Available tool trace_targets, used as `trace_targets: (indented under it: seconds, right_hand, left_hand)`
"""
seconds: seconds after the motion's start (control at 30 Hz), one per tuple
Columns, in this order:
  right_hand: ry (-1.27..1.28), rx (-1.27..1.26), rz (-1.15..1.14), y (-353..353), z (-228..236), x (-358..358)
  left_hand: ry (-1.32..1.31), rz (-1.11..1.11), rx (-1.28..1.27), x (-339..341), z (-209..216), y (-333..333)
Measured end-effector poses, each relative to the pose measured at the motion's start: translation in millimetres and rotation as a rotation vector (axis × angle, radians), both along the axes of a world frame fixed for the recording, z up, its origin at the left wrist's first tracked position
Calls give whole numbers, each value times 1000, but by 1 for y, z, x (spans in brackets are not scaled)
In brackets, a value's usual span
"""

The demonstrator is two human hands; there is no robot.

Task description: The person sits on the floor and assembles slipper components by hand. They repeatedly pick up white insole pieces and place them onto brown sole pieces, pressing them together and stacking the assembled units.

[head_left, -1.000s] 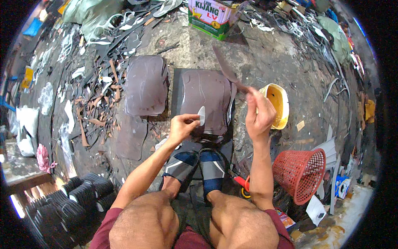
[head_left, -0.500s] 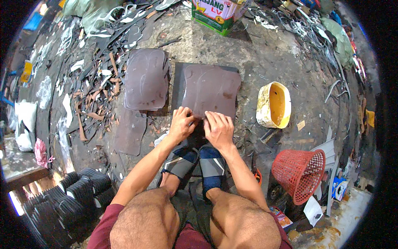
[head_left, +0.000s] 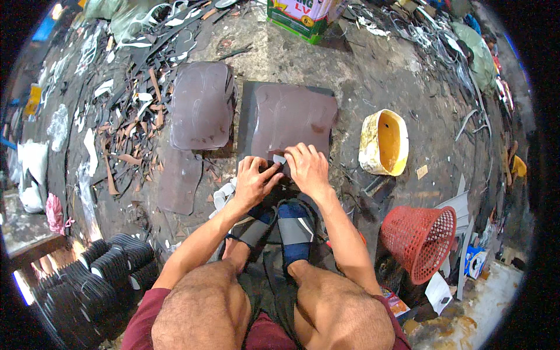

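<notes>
A brown sheet (head_left: 294, 116) with glossy smears lies on a dark square board (head_left: 248, 116). At its near edge my two hands meet, their fingers closed around a small whitish piece (head_left: 279, 158) like a scrap or tab. My left hand (head_left: 256, 182) touches it from below with its fingertips. From the right, my right hand (head_left: 309, 168) pinches at its upper side. Exactly how each set of fingers grips it is partly hidden. Several white pieces (head_left: 221, 195) lie beside my left wrist. Left of the board sits a stack of brown sheets (head_left: 201, 105).
Right of the board stands a yellow-stained tub (head_left: 366, 143); nearer is a red perforated basket (head_left: 411, 233). A brown offcut (head_left: 179, 184) lies below the stack. Scraps (head_left: 131, 128) litter the left floor. Stacked black soles (head_left: 81, 286) fill the lower left. A tin (head_left: 303, 20) stands far ahead.
The small whitish piece now shows between my fingertips. My left hand has turned and dropped slightly from the sheet's edge. More white pieces show by my left wrist. The whole view has shifted slightly.
</notes>
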State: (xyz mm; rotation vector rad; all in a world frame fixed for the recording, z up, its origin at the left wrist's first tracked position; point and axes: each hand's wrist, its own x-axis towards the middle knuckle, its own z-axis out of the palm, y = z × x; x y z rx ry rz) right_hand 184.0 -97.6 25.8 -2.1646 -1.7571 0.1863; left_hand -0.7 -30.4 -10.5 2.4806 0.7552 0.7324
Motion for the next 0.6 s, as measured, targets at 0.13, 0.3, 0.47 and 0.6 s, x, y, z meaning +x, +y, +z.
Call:
trace_targets:
  seconds: [0.13, 0.3, 0.47, 0.6]
  right_hand:
    - [11, -17, 55, 0, 8, -6]
    - [-167, -16, 82, -4, 1, -19]
    - [178, -111, 219, -7, 23, 12]
    - [76, -44, -518, -26, -21, 66]
  left_hand:
    - [78, 3, 72, -9, 5, -3]
    - [-2, 26, -142, -12, 6, 1]
    - [160, -58, -3, -12, 12, 3]
    - [215, -107, 108, 0, 19, -7]
